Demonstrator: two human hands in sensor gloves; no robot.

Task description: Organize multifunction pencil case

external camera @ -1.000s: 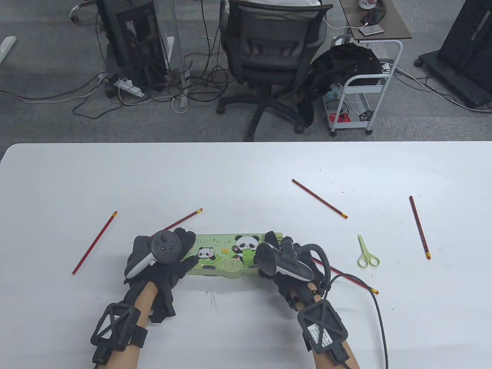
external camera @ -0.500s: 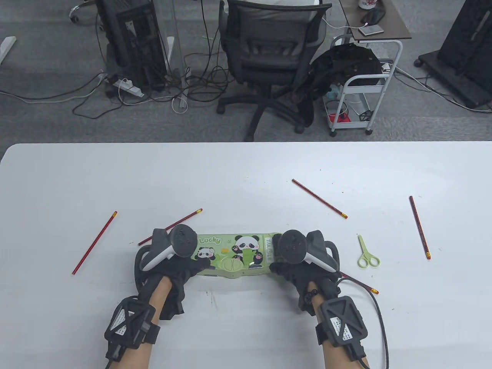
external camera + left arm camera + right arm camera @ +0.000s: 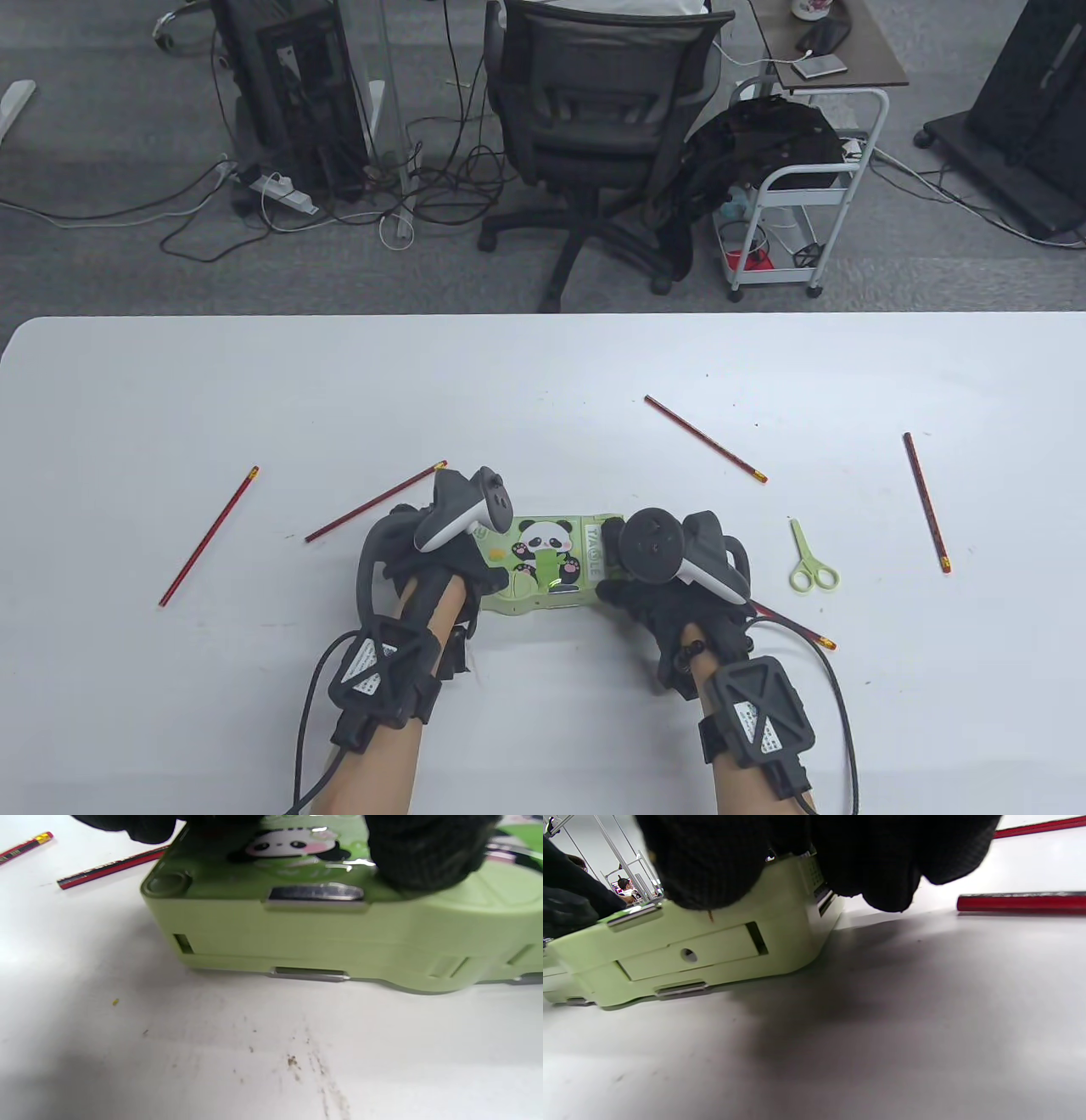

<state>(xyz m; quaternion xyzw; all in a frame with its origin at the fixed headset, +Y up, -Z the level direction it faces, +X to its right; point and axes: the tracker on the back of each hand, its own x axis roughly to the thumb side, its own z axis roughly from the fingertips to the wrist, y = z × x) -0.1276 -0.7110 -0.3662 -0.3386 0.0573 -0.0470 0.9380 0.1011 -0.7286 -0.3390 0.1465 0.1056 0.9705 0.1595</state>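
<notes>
White tabletop is carrying a green panda pencil case, lying flat near the front edge at the middle. Its left half is hiding under the left hand, whose fingers are curling over the lid. The right hand is gripping the case's right end, with the tracker covering the fingers. One red pencil is partly disappearing beneath that hand; green scissors are lying just beside.

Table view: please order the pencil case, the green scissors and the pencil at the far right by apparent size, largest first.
1. pencil case, though the hands hide part of it.
2. pencil at the far right, long but very thin.
3. green scissors, clearly the shortest.
</notes>
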